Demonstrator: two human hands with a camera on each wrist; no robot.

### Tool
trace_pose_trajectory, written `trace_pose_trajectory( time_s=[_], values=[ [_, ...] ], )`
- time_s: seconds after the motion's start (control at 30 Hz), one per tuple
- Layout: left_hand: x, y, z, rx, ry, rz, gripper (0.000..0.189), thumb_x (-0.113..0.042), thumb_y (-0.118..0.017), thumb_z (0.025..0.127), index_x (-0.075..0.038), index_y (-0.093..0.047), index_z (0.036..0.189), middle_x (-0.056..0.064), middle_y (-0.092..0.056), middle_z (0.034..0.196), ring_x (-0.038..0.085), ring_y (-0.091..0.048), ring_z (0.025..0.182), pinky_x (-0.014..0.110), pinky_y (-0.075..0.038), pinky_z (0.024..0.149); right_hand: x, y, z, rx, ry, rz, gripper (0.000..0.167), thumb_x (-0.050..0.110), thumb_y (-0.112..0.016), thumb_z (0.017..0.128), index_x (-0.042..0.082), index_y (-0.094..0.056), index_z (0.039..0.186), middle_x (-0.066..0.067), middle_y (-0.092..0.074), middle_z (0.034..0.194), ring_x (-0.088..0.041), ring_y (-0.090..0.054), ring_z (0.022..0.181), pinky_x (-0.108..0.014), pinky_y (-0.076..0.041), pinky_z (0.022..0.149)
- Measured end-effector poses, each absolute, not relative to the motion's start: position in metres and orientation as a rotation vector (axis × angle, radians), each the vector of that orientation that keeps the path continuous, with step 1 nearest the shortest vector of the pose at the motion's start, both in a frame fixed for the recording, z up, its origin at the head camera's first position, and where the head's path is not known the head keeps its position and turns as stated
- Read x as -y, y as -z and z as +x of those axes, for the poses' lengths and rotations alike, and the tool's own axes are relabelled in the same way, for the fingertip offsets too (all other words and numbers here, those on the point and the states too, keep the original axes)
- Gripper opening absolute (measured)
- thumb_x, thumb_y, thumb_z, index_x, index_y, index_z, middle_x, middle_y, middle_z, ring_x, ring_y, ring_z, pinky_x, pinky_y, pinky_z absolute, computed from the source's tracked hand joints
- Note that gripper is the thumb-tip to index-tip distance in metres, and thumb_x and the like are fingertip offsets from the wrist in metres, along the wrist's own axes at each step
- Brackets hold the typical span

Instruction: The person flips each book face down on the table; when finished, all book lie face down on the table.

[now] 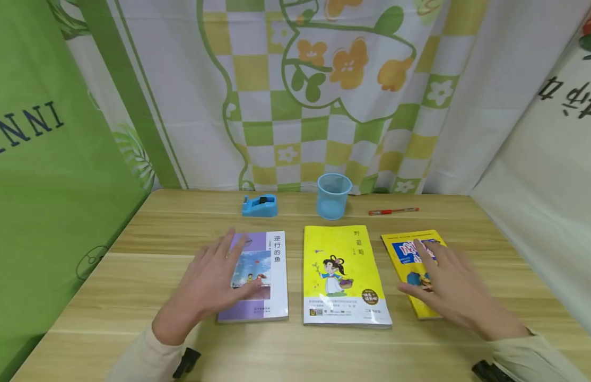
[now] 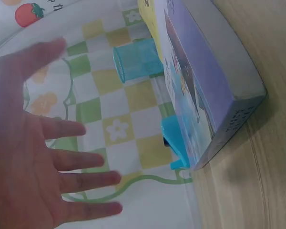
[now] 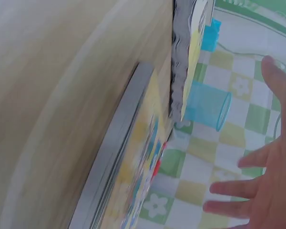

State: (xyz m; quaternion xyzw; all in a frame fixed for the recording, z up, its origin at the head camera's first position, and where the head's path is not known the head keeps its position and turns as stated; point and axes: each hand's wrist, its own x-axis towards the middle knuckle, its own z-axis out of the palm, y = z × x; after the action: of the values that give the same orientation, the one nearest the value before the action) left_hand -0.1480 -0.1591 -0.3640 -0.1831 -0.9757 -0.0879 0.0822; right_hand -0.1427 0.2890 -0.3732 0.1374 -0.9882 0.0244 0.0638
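My left hand (image 1: 207, 284) hovers with fingers spread above a purple and white book (image 1: 278, 286); the left wrist view shows a gap between the palm and the book's thick edge (image 2: 214, 52). Over a smaller yellow book with a blue title patch (image 1: 396, 249), my right hand (image 1: 448, 286) is likewise spread, holding nothing. Part of that cover is hidden by the fingers. Between the hands lies a larger yellow book (image 1: 340, 265) with a cartoon girl on its cover. Its wavy page edge (image 3: 180, 52) shows in the right wrist view.
Behind the books stand a blue tape dispenser (image 1: 260, 206), a translucent blue cup (image 1: 333, 196) and a red pen (image 1: 393, 211) lying flat. The wooden table (image 1: 181, 212) meets a patterned curtain (image 1: 257, 132) at the back. Cloth hangs along both sides.
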Motion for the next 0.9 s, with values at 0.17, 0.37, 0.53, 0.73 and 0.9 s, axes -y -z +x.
trace_pose_trajectory(
  time_s=[0.17, 0.37, 0.53, 0.73, 0.9],
  values=[
    [0.162, 0.367, -0.155, 2.977, 0.287, -0.512, 0.066, -0.049, -0.069, 0.089, -0.005, -0.059, 0.138, 0.024, -0.06, 0.135, 0.041, -0.059, 0.123, 0.058, -0.051, 0.096, -0.267, 0.369, -0.147, 2.941, -0.104, 0.495, 0.083, 0.063, -0.064, 0.09, 0.0, -0.054, 0.143, -0.027, -0.058, 0.136, -0.047, -0.053, 0.126, -0.063, -0.044, 0.101],
    [0.169, 0.375, -0.165, 3.119, 0.294, -0.412, 0.063, -0.04, -0.075, 0.087, 0.003, -0.061, 0.132, 0.025, -0.065, 0.118, 0.036, -0.064, 0.105, 0.052, -0.055, 0.086, -0.225, 0.365, -0.153, 2.961, -0.275, 0.586, 0.065, 0.053, -0.073, 0.087, 0.004, -0.067, 0.129, -0.02, -0.067, 0.121, -0.036, -0.066, 0.109, -0.053, -0.055, 0.089],
    [0.173, 0.376, -0.172, 3.172, 0.3, -0.364, 0.061, -0.037, -0.076, 0.086, 0.005, -0.062, 0.128, 0.023, -0.067, 0.109, 0.034, -0.065, 0.095, 0.05, -0.056, 0.081, -0.179, 0.362, -0.16, 3.048, -0.459, 0.699, 0.059, 0.051, -0.074, 0.087, 0.009, -0.068, 0.128, -0.006, -0.071, 0.11, -0.018, -0.068, 0.093, -0.036, -0.057, 0.076],
    [0.178, 0.377, -0.177, 3.224, 0.35, -0.333, 0.064, -0.036, -0.077, 0.084, 0.007, -0.061, 0.129, 0.023, -0.068, 0.111, 0.034, -0.065, 0.098, 0.052, -0.054, 0.087, -0.127, 0.369, -0.165, 3.063, -0.59, 0.916, 0.062, 0.049, -0.078, 0.084, 0.007, -0.068, 0.128, -0.004, -0.073, 0.109, -0.017, -0.067, 0.095, -0.035, -0.056, 0.081],
    [0.18, 0.38, -0.178, 3.249, 0.431, -0.341, 0.066, -0.034, -0.078, 0.083, 0.008, -0.06, 0.131, 0.02, -0.07, 0.11, 0.031, -0.065, 0.097, 0.051, -0.053, 0.089, -0.095, 0.377, -0.166, 3.059, -0.61, 0.977, 0.069, 0.048, -0.083, 0.079, 0.003, -0.067, 0.128, -0.007, -0.073, 0.106, -0.019, -0.065, 0.089, -0.035, -0.054, 0.077]
  ],
)
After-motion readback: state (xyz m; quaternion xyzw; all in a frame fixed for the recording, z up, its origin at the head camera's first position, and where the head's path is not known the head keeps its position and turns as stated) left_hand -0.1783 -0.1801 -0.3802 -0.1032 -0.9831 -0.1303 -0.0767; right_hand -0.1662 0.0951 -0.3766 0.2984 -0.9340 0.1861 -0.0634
